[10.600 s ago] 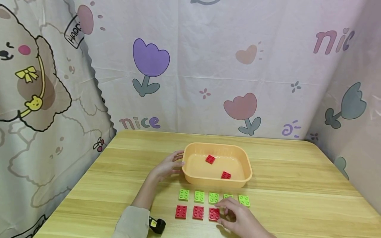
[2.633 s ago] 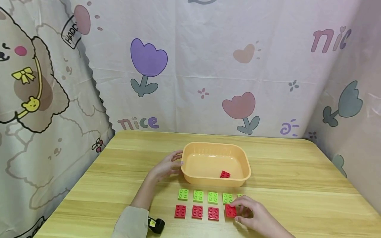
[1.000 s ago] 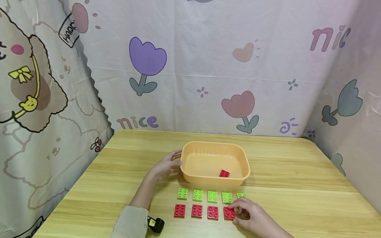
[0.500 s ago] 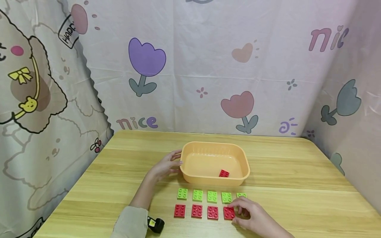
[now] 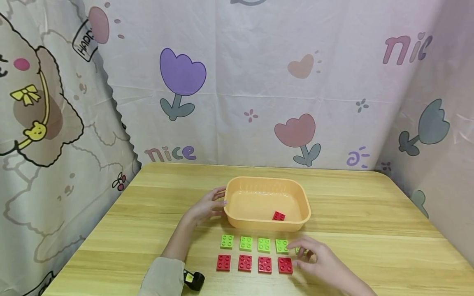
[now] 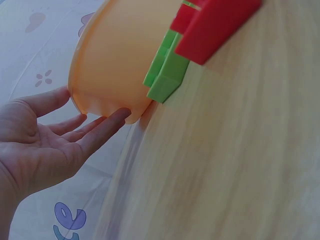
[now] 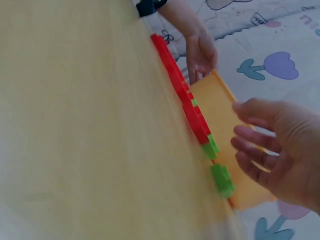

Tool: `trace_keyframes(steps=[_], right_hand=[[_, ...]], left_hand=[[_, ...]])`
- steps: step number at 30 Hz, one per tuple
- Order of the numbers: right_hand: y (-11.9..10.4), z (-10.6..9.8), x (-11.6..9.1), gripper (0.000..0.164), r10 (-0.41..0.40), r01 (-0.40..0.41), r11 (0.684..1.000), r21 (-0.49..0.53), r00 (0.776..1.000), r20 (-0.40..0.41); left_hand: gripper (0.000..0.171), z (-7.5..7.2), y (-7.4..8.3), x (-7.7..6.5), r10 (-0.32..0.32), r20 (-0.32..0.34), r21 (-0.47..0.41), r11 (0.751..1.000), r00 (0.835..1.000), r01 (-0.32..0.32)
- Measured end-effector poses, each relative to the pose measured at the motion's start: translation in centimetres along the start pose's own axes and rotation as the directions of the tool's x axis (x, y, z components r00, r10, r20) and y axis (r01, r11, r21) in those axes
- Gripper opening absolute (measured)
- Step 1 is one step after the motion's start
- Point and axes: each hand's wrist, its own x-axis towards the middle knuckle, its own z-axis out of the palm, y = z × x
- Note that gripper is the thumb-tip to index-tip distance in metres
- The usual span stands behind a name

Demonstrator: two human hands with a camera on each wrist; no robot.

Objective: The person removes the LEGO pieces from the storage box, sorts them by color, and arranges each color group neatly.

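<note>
My left hand rests at the left end of an orange plastic basin. In the left wrist view its fingers are fairly straight against the basin's outer wall, thumb near the rim. One red brick lies inside the basin. Before it stands a row of green bricks, with a row of red bricks nearer me. My right hand hovers beside the rightmost red brick, fingers loosely bent and holding nothing. It partly hides the last green brick.
A black device with a yellow label sits by my left sleeve. The wooden table extends to both sides. Printed cloth hangs behind and at the sides.
A red brick has gone from the basin to the right end of the red row. My right hand has since let go of it and lifted slightly away. The left hand stays put.
</note>
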Motion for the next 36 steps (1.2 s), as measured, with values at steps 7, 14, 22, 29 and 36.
trace_keyframes(steps=[7,14,22,29,36], right_hand=[[-0.5,-1.8,2.1,0.029,-0.026,0.026,0.999,-0.032,1.000,-0.001],[-0.2,-3.8,5.3,0.026,0.047,-0.046,0.999,-0.025,0.997,0.056],[2.4,-5.4,8.6,0.027,0.122,-0.117,0.992,-0.042,0.979,0.161],[4.5,-5.5,10.3,0.028,0.185,-0.180,0.983,-0.043,0.940,0.289],[5.1,-5.0,11.4,0.026,0.174,-0.154,0.984,-0.086,0.916,0.361]], left_hand=[[0.057,0.0,0.1,0.0,0.001,0.000,-0.005,1.000,1.000,-0.001],[0.058,0.0,0.2,-0.2,0.003,-0.002,-0.002,1.000,1.000,-0.003],[0.058,0.0,0.1,-0.3,0.012,0.028,-0.013,1.000,1.000,-0.011],[0.057,0.0,0.0,-0.2,0.014,0.015,-0.008,1.000,1.000,-0.014],[0.057,0.1,0.0,-0.3,0.009,0.006,0.009,1.000,1.000,-0.009]])
